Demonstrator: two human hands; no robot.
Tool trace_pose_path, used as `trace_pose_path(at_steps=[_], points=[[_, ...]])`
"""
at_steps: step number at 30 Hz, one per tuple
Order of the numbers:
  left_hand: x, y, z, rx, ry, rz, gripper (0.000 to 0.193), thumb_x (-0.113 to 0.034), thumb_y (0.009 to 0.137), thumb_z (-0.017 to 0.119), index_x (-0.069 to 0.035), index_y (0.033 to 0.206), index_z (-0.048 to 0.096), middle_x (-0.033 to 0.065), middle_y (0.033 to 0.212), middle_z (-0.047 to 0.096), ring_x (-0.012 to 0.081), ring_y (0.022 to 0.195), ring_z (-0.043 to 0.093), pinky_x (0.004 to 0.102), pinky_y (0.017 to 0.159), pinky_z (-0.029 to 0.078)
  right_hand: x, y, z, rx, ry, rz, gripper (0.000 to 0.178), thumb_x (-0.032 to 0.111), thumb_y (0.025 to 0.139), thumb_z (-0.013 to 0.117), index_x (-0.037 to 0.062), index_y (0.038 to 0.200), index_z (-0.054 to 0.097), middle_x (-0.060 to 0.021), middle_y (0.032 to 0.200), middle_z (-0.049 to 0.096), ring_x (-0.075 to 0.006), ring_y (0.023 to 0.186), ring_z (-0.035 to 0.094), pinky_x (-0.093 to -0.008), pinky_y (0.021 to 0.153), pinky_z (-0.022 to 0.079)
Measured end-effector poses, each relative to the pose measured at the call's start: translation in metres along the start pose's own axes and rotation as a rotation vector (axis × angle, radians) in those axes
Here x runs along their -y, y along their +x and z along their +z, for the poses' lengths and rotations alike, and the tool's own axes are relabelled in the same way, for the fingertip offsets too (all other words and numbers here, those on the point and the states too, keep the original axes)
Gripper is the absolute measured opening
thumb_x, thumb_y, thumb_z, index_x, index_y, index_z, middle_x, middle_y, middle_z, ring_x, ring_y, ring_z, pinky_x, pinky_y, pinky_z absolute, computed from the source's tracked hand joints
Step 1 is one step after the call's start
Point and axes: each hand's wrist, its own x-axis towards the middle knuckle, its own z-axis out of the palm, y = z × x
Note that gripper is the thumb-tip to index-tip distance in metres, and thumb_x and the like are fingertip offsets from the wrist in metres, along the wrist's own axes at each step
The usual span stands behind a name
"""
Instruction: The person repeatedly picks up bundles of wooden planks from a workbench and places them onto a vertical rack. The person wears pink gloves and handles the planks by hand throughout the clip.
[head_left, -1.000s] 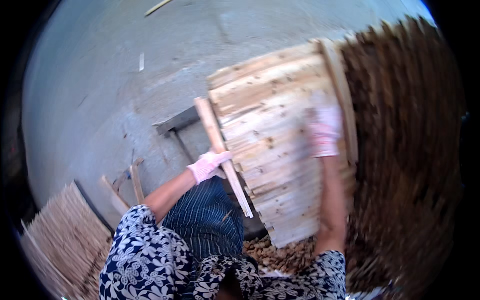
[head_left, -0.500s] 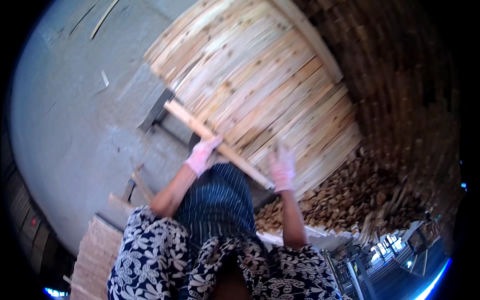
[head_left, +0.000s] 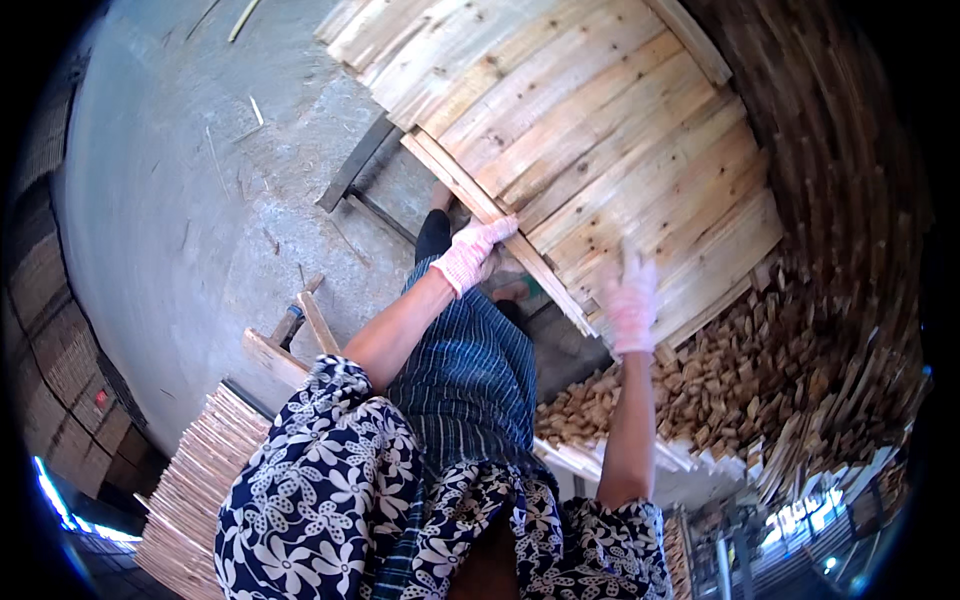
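My left hand (head_left: 475, 254), in a pale pink knit glove, is closed around the middle of a narrow wooden strip (head_left: 453, 178). The strip runs along the near edge of a broad panel of pale, knotty planks (head_left: 590, 150) laid side by side. Gloved the same way, my right hand (head_left: 630, 305) hovers over or rests on the planks near the strip's right end; which one I cannot tell. Its fingers are stretched out and blurred, with nothing seen in them.
A dark metal stand (head_left: 360, 160) shows beneath the panel's left corner. Many short wood offcuts (head_left: 700, 365) are heaped at right. At lower left are a stack of thin wood strips (head_left: 205, 470) and a small wooden frame (head_left: 275, 355). Scraps lie on the concrete floor (head_left: 180, 270).
The whole view has shifted, so panel and hands appear farther up and right. The strip now sits closely along the panel's near edge. My left hand keeps its grip; my right hand stays blurred.
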Motion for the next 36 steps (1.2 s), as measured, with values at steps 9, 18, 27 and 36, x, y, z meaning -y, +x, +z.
trace_pose_path(at_steps=[9,18,27,36], points=[[-0.050,-0.063,-0.031,0.280,-0.054,-0.063,0.049,-0.018,0.088,0.080,-0.013,0.131,0.056,0.0118,0.129,0.061,0.0356,0.123,0.060,0.0658,0.099,0.051,0.044,-0.077,0.063,0.338,0.371,-0.407,0.094,0.027,0.080,0.083,0.0218,0.161,0.034,-0.0220,0.136,0.053,-0.0425,0.121,0.057,-0.0483,0.102,0.050],[-0.229,-0.036,0.058,-0.281,0.370,0.371,0.072,-0.028,0.089,0.078,-0.004,0.146,0.043,0.0169,0.138,0.059,0.0316,0.123,0.061,0.0519,0.108,0.045,0.207,0.066,0.022,-0.090,-0.261,-0.507,0.081,0.034,0.087,0.076,0.0272,0.158,0.037,-0.0203,0.116,0.057,-0.0397,0.102,0.061,-0.0519,0.088,0.052],[-0.312,0.030,0.052,0.049,2.478,1.326,0.044,-0.020,0.080,0.070,-0.010,0.122,0.064,0.0224,0.122,0.063,0.0410,0.119,0.062,0.0507,0.101,0.051,0.223,0.131,0.046,-0.224,-0.374,-0.517,0.072,0.021,0.083,0.070,0.0337,0.151,0.048,-0.0138,0.115,0.060,-0.0362,0.104,0.061,-0.0519,0.084,0.051],[-0.335,0.033,0.117,0.161,2.978,0.488,0.046,-0.013,0.084,0.071,-0.013,0.128,0.059,0.0151,0.121,0.063,0.0343,0.119,0.060,0.0480,0.098,0.050,0.246,0.110,0.015,-0.225,-0.078,-0.428,0.048,0.019,0.094,0.053,0.0299,0.140,0.057,-0.0144,0.125,0.062,-0.0344,0.120,0.058,-0.0516,0.097,0.045]])
